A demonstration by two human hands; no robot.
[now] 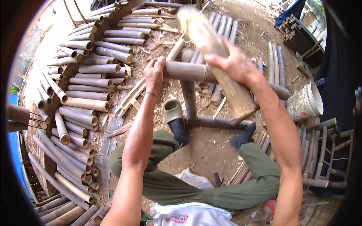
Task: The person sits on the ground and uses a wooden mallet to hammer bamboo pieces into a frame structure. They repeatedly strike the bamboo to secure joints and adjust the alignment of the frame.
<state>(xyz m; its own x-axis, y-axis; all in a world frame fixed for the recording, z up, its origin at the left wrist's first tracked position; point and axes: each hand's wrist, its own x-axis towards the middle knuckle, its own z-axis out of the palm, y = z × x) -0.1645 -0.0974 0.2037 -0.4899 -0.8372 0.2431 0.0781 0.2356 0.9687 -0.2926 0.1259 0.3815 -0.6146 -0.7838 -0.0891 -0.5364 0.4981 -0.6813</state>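
Brown earth strewn with shavings makes up the ground of this work yard, with rows of cut bamboo lengths stacked along the left side. Near the top middle, a dark bamboo tube lies crosswise above an upright post, which rises from a thick pole on the ground. The left hand is closed on the tube's left end, fingers curled. The right hand grips a heavy wooden club slanting across the tube, its upper end blurred; whether the two touch, I cannot tell. Below, a slipper covers the left foot's toes. Off to the right stand a stained white bucket and a bamboo frame.
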